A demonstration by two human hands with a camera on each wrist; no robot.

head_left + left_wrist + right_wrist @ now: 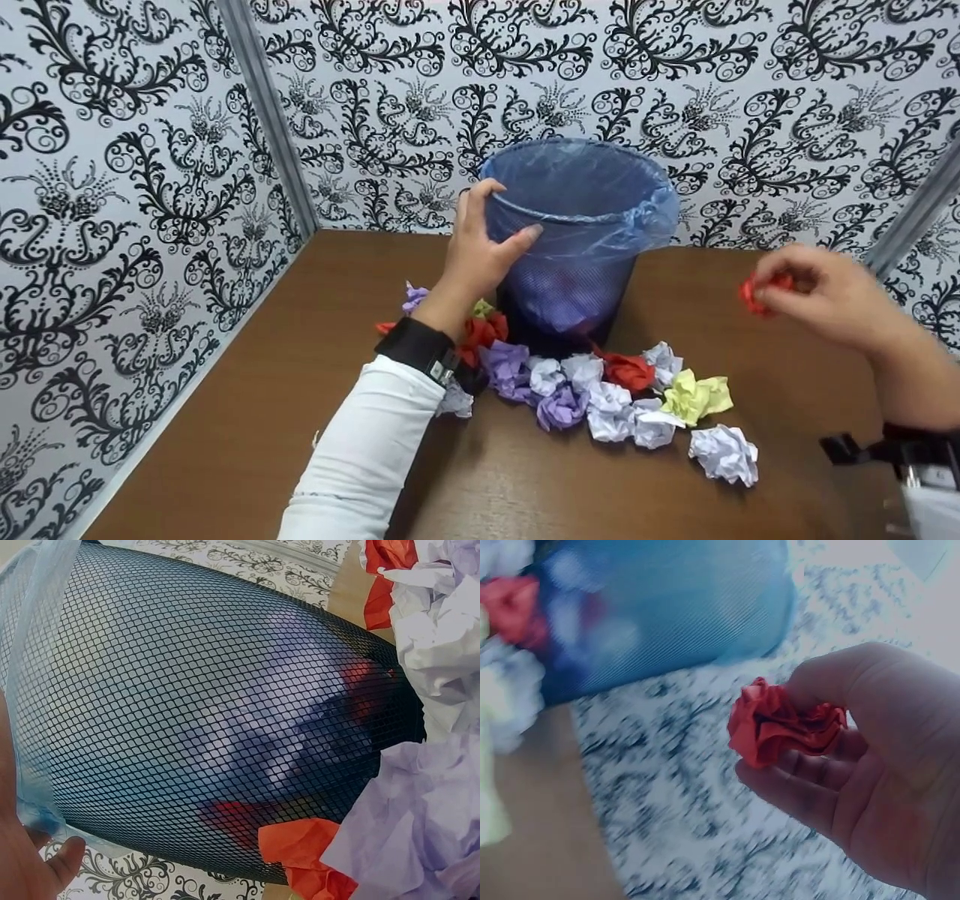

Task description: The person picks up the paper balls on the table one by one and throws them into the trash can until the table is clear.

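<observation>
A black mesh waste bin (574, 289) lined with a blue plastic bag (651, 221) stands upright on the table. My left hand (478, 251) grips the left of its rim over the folded bag, thumb on the near side. Through the mesh in the left wrist view, crumpled white, purple and red paper (292, 705) shows low in the bin. Right of the bin, my right hand (832, 300) holds a red crumpled paper ball (769, 724) between thumb and fingers, raised above the table and apart from the bin.
Several crumpled paper balls lie round the bin's foot: purple (561, 409), white (609, 412), red (628, 372) and yellow (694, 396). One white ball (725, 454) lies nearest the right front. Patterned panels (390, 112) border the brown table (300, 360) behind and at the left.
</observation>
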